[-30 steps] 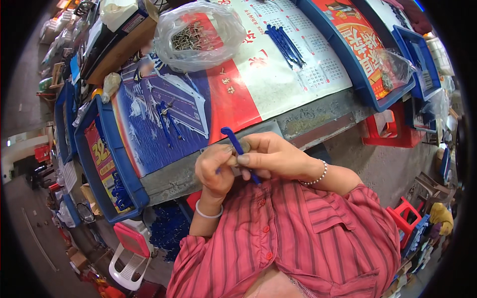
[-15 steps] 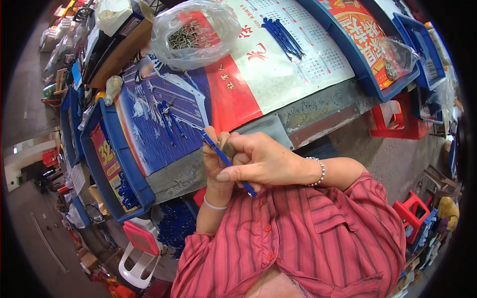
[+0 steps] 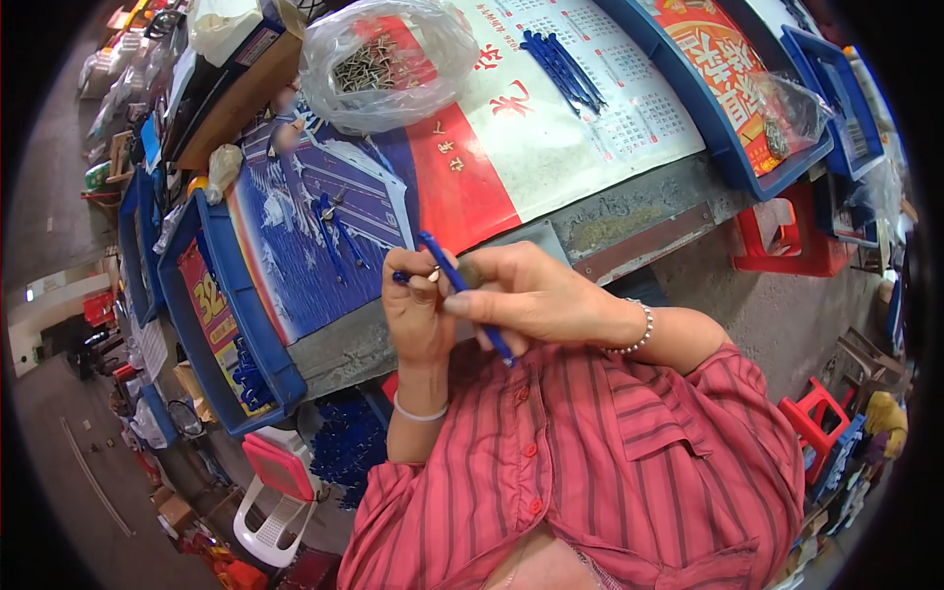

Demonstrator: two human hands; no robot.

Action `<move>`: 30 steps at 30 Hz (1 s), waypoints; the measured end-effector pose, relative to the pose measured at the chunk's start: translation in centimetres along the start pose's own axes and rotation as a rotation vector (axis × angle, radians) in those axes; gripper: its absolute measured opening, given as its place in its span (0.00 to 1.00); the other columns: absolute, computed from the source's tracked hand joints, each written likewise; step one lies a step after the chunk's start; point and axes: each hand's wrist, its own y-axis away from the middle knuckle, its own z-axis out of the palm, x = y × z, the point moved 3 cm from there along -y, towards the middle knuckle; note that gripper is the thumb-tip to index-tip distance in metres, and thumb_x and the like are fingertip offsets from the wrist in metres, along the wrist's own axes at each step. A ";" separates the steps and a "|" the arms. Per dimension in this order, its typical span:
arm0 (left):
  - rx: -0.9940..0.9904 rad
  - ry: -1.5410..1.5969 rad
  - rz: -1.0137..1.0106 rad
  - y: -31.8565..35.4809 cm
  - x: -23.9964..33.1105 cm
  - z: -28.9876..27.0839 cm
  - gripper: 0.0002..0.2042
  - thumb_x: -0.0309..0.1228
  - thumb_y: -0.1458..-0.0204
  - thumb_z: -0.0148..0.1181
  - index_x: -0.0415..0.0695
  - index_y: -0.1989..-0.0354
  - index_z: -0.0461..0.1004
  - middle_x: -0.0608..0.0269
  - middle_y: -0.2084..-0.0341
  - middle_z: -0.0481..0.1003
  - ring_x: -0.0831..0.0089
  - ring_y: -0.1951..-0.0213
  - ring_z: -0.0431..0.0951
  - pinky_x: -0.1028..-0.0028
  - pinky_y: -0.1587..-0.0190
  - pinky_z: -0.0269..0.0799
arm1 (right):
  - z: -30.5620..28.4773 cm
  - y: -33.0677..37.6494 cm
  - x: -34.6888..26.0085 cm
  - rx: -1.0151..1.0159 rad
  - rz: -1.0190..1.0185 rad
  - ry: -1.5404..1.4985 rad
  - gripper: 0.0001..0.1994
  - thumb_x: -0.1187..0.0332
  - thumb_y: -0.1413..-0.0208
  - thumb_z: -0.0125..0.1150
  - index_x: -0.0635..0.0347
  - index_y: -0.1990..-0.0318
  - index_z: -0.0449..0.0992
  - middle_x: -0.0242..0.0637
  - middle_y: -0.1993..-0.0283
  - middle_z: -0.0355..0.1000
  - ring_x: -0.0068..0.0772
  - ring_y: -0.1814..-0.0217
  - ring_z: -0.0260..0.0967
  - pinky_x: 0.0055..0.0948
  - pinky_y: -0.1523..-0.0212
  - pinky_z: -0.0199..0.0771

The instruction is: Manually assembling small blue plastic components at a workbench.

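Observation:
Both hands meet in front of my chest, over the table's near edge. My right hand (image 3: 536, 295) pinches a slim blue strip (image 3: 442, 259), tilted with its upper end toward the table. Closed just beside it, my left hand (image 3: 418, 315) holds a second blue piece (image 3: 400, 278), mostly hidden by the fingers. A small shiny metal bit (image 3: 434, 275) shows at the left fingertips; its kind is unclear. On the blue printed sheet lies a blue-handled tool like pliers (image 3: 334, 231). Beyond, a clear plastic bag (image 3: 433, 84) contains small metal pins (image 3: 364, 71).
Several blue strips (image 3: 562, 71) lie on the calendar sheet (image 3: 629, 118). Blue trays stand left (image 3: 287, 383) and right (image 3: 777, 187) of the table. A cardboard box (image 3: 236, 88) is at the far left. Below are a dark blue heap (image 3: 344, 447), a white chair (image 3: 270, 526) and red stools (image 3: 816, 418).
The strip in my right hand has lifted away from the left fingers and shifted slightly right. My left hand has turned, showing the end of another blue piece and a metal bit.

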 end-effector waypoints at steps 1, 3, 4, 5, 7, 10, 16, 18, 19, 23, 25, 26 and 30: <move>0.036 -0.222 0.054 0.3 0.8 0.3 0.11 0.35 0.45 0.58 0.42 0.66 0.65 0.68 0.78 0.65 0.79 0.72 0.64 0.79 0.66 0.62 | -0.3 0.2 0.5 -0.011 0.008 0.008 0.10 0.67 0.42 0.56 0.64 0.60 0.68 0.30 0.79 0.69 0.14 0.84 0.64 0.15 0.84 0.61; 0.048 -0.264 0.075 0.7 1.7 1.5 0.08 0.31 0.45 0.58 0.42 0.63 0.67 0.66 0.77 0.69 0.80 0.72 0.68 0.81 0.67 0.65 | -1.4 0.7 0.4 0.214 -0.313 0.430 0.08 0.70 0.42 0.54 0.65 0.59 0.68 0.29 0.78 0.69 0.14 0.81 0.64 0.16 0.82 0.62; 0.037 -0.498 0.018 1.3 2.4 2.1 0.08 0.30 0.44 0.57 0.41 0.63 0.66 0.66 0.77 0.69 0.81 0.75 0.67 0.82 0.68 0.66 | -1.0 1.2 -0.5 0.221 -0.314 0.416 0.06 0.74 0.42 0.51 0.67 0.60 0.69 0.31 0.76 0.69 0.14 0.79 0.64 0.16 0.79 0.63; 0.018 -0.725 -0.054 1.7 2.8 2.9 0.08 0.30 0.43 0.55 0.39 0.63 0.66 0.67 0.78 0.68 0.83 0.77 0.66 0.83 0.70 0.66 | -1.1 1.4 -0.1 0.197 -0.297 0.430 0.06 0.74 0.42 0.51 0.67 0.60 0.69 0.31 0.76 0.69 0.14 0.79 0.64 0.16 0.79 0.63; -0.044 -0.857 0.000 2.0 3.5 5.4 0.05 0.26 0.42 0.52 0.38 0.62 0.67 0.66 0.78 0.71 0.83 0.79 0.68 0.83 0.76 0.65 | -1.7 1.8 0.1 0.291 -0.520 0.516 0.05 0.75 0.43 0.49 0.69 0.62 0.69 0.34 0.72 0.69 0.15 0.77 0.66 0.16 0.77 0.65; -0.066 -0.824 0.082 1.8 3.6 6.9 0.06 0.26 0.43 0.54 0.38 0.61 0.68 0.66 0.78 0.71 0.84 0.81 0.68 0.83 0.78 0.65 | -1.9 3.1 0.3 0.243 -0.490 0.278 0.08 0.75 0.40 0.47 0.71 0.60 0.70 0.36 0.68 0.70 0.18 0.76 0.67 0.16 0.75 0.67; -0.065 -0.960 0.341 1.6 4.2 7.8 0.06 0.25 0.46 0.57 0.37 0.63 0.69 0.63 0.77 0.73 0.81 0.80 0.71 0.80 0.77 0.67 | -2.5 2.9 1.7 0.324 -0.577 -0.048 0.13 0.65 0.37 0.47 0.69 0.54 0.66 0.46 0.70 0.72 0.19 0.86 0.58 0.15 0.84 0.58; -0.061 -0.885 0.277 1.7 3.9 7.6 0.06 0.25 0.45 0.57 0.37 0.63 0.69 0.64 0.78 0.73 0.81 0.80 0.71 0.80 0.78 0.67 | -2.4 2.7 1.6 0.252 -0.568 -0.161 0.13 0.66 0.37 0.46 0.68 0.54 0.65 0.46 0.70 0.72 0.19 0.87 0.58 0.15 0.84 0.59; -0.068 -0.817 0.214 1.7 3.7 7.4 0.06 0.25 0.45 0.56 0.37 0.64 0.68 0.64 0.78 0.73 0.82 0.80 0.71 0.80 0.78 0.66 | -2.3 2.6 1.6 0.182 -0.567 -0.282 0.12 0.66 0.37 0.46 0.67 0.53 0.63 0.46 0.71 0.71 0.19 0.87 0.58 0.14 0.84 0.59; -0.085 -0.737 0.035 1.6 4.2 7.6 0.04 0.23 0.44 0.54 0.37 0.65 0.66 0.60 0.81 0.74 0.75 0.75 0.78 0.77 0.74 0.70 | -2.7 2.0 2.3 0.078 -0.545 -0.402 0.11 0.66 0.38 0.47 0.64 0.55 0.62 0.48 0.65 0.68 0.20 0.86 0.59 0.15 0.84 0.60; -0.087 -0.677 -0.065 1.7 4.2 7.6 0.03 0.23 0.43 0.53 0.38 0.65 0.66 0.61 0.81 0.74 0.78 0.75 0.76 0.78 0.74 0.69 | -2.4 2.0 2.1 0.061 -0.514 -0.432 0.10 0.66 0.38 0.47 0.64 0.56 0.62 0.48 0.64 0.67 0.20 0.86 0.59 0.16 0.84 0.60; -0.090 -0.676 -0.066 1.7 4.1 7.6 0.03 0.23 0.43 0.53 0.38 0.65 0.66 0.61 0.81 0.74 0.78 0.75 0.76 0.78 0.74 0.69 | -2.2 2.0 2.1 0.040 -0.480 -0.464 0.10 0.66 0.38 0.47 0.63 0.57 0.62 0.47 0.63 0.66 0.20 0.86 0.59 0.16 0.84 0.60; -0.090 -0.699 -0.042 1.8 3.8 7.2 0.04 0.24 0.43 0.52 0.38 0.65 0.65 0.61 0.81 0.74 0.79 0.76 0.75 0.80 0.74 0.68 | -1.9 1.8 2.1 0.000 -0.476 -0.481 0.10 0.66 0.38 0.48 0.63 0.58 0.62 0.47 0.62 0.66 0.20 0.84 0.60 0.17 0.83 0.61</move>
